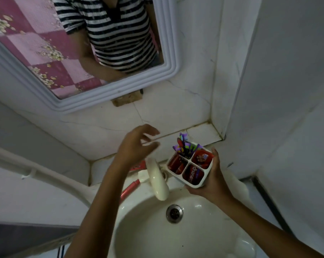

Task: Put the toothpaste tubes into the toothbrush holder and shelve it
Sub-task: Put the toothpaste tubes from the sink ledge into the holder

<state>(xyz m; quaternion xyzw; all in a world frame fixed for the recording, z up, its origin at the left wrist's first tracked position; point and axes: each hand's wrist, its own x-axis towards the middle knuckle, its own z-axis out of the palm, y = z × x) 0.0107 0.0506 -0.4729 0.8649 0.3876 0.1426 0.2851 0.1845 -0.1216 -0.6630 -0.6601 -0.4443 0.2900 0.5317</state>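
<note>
A white toothbrush holder [177,175] with four compartments hangs over the back right rim of the sink, gripped from the right and below by my right hand [211,181]. Red toothpaste tubes [193,174] fill three compartments; the far one holds several purple toothbrushes [182,144]. My left hand [137,144] hovers open to the left of the holder, above the tap, with nothing in it. Another red tube [138,165] lies on the ledge behind the tap, partly hidden by my left arm.
A white sink [138,229] with a metal drain [174,213] lies below. A cream tap [157,181] juts over the basin. A tiled ledge [204,133] runs along the wall under a white-framed mirror [168,53]. A pink toothbrush handle [129,189] lies beside the tap.
</note>
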